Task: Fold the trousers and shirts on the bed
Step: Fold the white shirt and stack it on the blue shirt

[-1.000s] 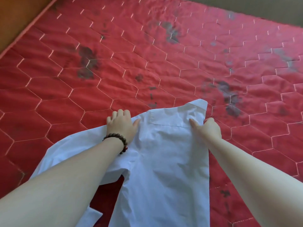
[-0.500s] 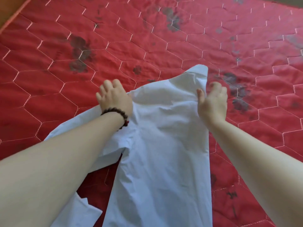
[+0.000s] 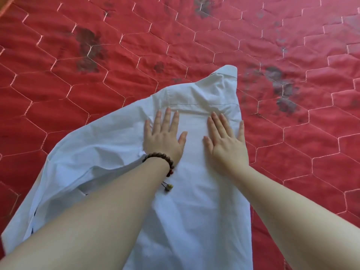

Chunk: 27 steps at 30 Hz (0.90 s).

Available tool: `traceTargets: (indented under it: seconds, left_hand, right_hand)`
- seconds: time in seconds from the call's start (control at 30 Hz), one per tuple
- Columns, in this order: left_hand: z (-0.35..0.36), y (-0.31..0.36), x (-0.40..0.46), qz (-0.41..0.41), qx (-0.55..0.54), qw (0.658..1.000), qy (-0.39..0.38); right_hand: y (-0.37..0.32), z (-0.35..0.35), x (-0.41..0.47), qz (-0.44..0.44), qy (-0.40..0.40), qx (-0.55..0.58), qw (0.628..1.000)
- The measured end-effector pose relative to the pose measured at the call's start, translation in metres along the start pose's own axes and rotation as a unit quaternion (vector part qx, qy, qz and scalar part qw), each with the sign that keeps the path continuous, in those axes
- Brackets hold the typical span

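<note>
A white shirt lies on the red quilted bed, its collar end pointing away from me. Its right edge runs straight; its left side spreads out crumpled under my left forearm. My left hand, with a bead bracelet on the wrist, presses flat on the shirt just below the chest seam, fingers straight. My right hand presses flat beside it, fingers straight and spread, near the shirt's right edge. No trousers are in view.
The bed's red cover has hexagon stitching and dark flower prints. A strip of wood shows at the top left corner.
Both hands have let go of the shirt's top edge, which they held lifted, and now lie flat on it. The shirt's upper part has dropped onto the bed.
</note>
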<state>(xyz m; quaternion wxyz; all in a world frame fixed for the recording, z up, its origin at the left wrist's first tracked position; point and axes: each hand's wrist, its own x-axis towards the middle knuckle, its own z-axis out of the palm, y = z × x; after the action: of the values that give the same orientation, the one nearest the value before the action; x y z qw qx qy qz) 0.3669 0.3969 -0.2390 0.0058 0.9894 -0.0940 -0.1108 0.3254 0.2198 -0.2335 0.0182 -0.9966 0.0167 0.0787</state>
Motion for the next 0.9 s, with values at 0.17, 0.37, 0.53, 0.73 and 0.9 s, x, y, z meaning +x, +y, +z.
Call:
traceTargets:
  seconds: [0.17,0.37,0.53,0.73,0.9]
  left_hand:
    - [-0.019,-0.004,-0.022,0.002,0.047,0.999,-0.023]
    - [0.010,0.014,-0.141,0.144,0.004,0.986,-0.082]
    - [0.029,-0.015,-0.214,0.130,0.012,0.988,-0.078]
    - [0.031,-0.025,-0.281,0.110,-0.023,0.991,-0.072]
    - [0.046,-0.043,-0.332,0.124,0.018,0.988,-0.093]
  right_hand:
    - [-0.011,-0.008,-0.029,0.055,-0.001,-0.006,0.998]
    - [-0.069,0.011,-0.129,-0.031,0.012,0.085,0.996]
    - [-0.061,0.022,-0.189,0.026,-0.004,0.080,0.996]
    - [-0.101,0.024,-0.260,-0.006,0.003,0.110,0.994]
    - [-0.121,0.041,-0.325,-0.039,-0.036,0.096,0.994]
